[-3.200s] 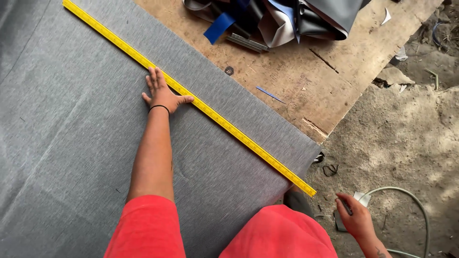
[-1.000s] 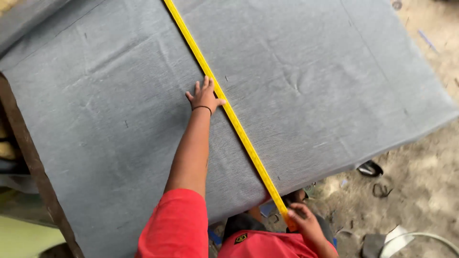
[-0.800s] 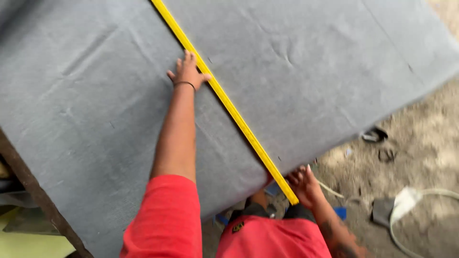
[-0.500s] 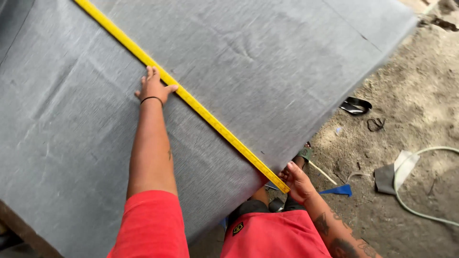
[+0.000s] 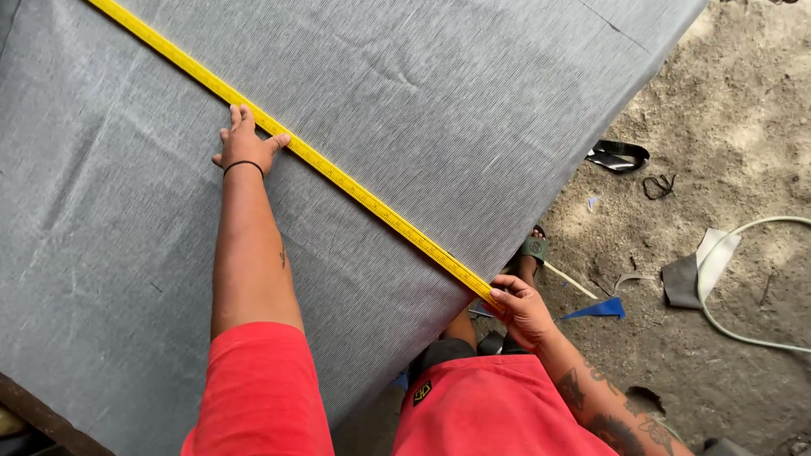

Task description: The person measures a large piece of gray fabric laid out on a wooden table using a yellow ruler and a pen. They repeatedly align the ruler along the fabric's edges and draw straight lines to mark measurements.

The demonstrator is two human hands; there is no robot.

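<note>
A white hose (image 5: 743,253), grey scrap (image 5: 680,280), blue scrap (image 5: 598,310) and black strap (image 5: 618,155) lie on sandy ground (image 5: 726,118).

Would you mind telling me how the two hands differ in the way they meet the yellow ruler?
The left hand lies flat, fingers spread, pressing beside the yellow ruler partway along it; the right hand curls around the ruler's near end. The left hand rests fully on the grey fabric, while the right hand sits at the fabric's edge. Both touch the ruler.

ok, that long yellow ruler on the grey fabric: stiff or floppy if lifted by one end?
Probably stiff: the yellow ruler lies dead straight between the left hand and right hand. Thin and long, so it may sag slightly. Likely slides easily on the grey fabric.
</note>
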